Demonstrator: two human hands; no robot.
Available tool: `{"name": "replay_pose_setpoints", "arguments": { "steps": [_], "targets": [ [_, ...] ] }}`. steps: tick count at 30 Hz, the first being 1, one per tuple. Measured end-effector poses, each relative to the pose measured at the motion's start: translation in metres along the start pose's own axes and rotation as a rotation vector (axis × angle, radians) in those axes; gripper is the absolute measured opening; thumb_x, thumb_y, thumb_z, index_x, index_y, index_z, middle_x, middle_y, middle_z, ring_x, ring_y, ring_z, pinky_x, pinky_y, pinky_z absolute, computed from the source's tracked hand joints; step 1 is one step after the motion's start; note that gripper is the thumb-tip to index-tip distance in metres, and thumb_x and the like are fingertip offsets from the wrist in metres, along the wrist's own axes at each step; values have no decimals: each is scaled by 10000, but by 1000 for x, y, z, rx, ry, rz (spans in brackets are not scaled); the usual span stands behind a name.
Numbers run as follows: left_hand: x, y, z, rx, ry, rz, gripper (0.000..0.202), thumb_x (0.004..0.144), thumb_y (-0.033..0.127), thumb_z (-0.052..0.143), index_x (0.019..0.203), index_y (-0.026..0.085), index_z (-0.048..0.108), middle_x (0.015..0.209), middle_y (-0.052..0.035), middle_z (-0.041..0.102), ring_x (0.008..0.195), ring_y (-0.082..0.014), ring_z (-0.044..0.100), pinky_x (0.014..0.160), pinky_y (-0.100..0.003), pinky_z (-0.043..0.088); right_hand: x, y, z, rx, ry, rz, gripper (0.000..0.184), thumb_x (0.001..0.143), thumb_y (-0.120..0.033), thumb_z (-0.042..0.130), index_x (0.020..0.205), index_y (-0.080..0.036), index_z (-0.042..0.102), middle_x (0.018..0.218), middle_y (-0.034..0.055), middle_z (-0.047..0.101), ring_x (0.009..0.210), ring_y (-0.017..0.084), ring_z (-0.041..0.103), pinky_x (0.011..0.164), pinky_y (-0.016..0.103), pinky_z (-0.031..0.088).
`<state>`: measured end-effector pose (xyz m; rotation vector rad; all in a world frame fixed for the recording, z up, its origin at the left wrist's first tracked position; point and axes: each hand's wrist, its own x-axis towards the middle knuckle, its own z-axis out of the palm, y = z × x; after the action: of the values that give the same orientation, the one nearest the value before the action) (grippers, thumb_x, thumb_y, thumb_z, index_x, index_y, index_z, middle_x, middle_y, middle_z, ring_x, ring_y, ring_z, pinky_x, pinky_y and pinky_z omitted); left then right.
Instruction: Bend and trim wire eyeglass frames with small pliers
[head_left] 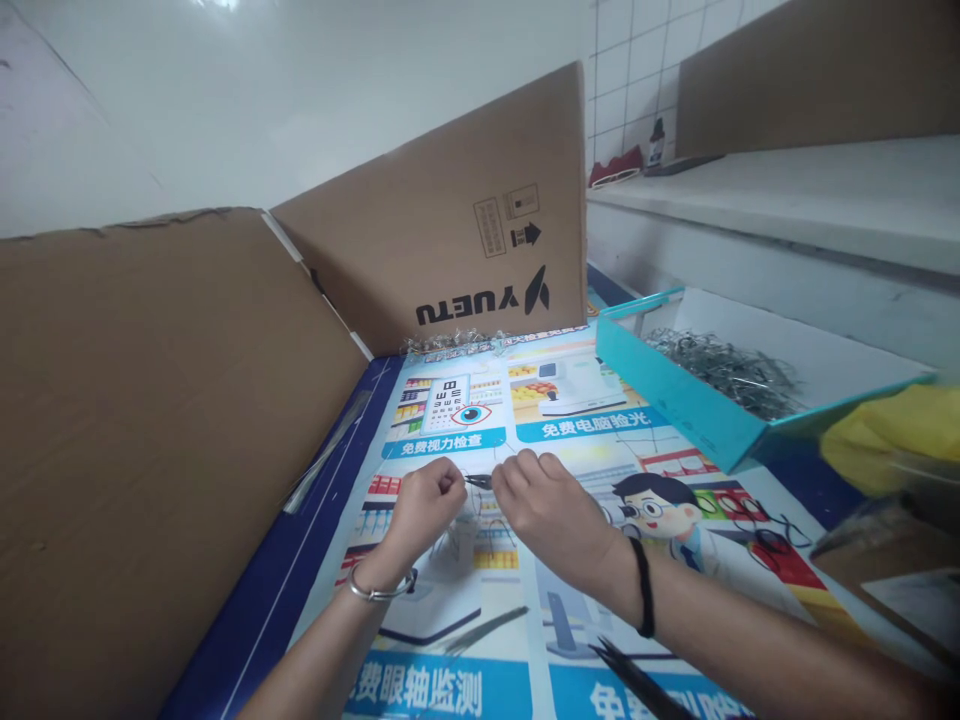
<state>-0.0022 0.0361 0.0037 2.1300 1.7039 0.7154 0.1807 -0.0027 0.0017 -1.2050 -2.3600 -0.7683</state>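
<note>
My left hand (427,502), with a silver bangle at its wrist, is closed in a pinch. A thin wire (469,512) shows faintly at its fingertips. My right hand (553,515) wraps round a pair of pliers (478,481); the narrow dark jaws point left, close to the left fingertips, and the handles are hidden in the palm. Below the hands, a small bundle of straight wires (487,630) lies on the printed mat (525,600). A second dark pointed tool (630,672) rests under my right forearm.
A turquoise box (675,405) at the right holds a heap of bent wire pieces (724,370). Cardboard panels (450,230) stand left and behind, with small wire pieces (457,342) along the base. Clear strips (326,455) lie left; black loops (772,525) and a yellow bag (900,435) lie right.
</note>
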Motion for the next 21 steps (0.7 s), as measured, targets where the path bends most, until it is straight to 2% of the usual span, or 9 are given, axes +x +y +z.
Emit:
{"name": "replay_pose_setpoints", "arguments": {
  "steps": [3,5,8,11,15,18,21],
  "targets": [
    [1,-1,-4,8,56,30,130,700,174,458,592,180,531,502,49,485,497,-94,448,507,-201,307,3,9,-5,56,-35,54,156,827,-134,508,958,-127,592,838,97,585,799,227,465,658,353,306],
    [1,-1,-7,9,96,50,127,709,169,459,610,180,539,516,44,501,505,-95,459,516,-202,309,6,14,-10,180,-94,177,150,849,-226,525,959,-151,595,838,90,593,829,230,478,682,349,323],
    [0,-2,-10,47,154,106,115,720,153,462,640,182,538,542,37,518,513,-96,461,523,-203,307,8,18,-16,556,-252,371,211,893,-338,453,853,-179,587,784,53,592,792,191,509,668,305,355],
    [-5,0,-10,157,208,195,126,749,141,453,671,183,543,599,17,547,538,-103,472,530,-212,303,3,12,-16,1017,-410,533,326,912,-392,356,723,-185,523,693,4,560,665,133,522,581,248,371],
    [-11,5,-10,266,239,291,142,791,150,443,704,185,550,659,-7,565,597,-123,499,558,-227,324,-8,-5,-13,1449,-573,795,307,865,-422,373,734,-183,513,687,3,563,594,118,542,466,210,373],
    [-13,11,-11,242,230,311,142,804,152,439,712,186,541,692,-9,545,628,-125,497,590,-227,354,-13,-16,-15,1627,-586,878,297,834,-446,404,786,-178,522,702,7,563,587,113,545,434,194,371],
    [-13,17,-12,168,218,306,124,786,137,454,701,188,528,740,-7,524,648,-121,491,620,-232,379,-15,-20,-18,1718,-563,874,324,814,-485,427,768,-175,508,710,7,560,559,101,532,421,189,374]
  ]
}}
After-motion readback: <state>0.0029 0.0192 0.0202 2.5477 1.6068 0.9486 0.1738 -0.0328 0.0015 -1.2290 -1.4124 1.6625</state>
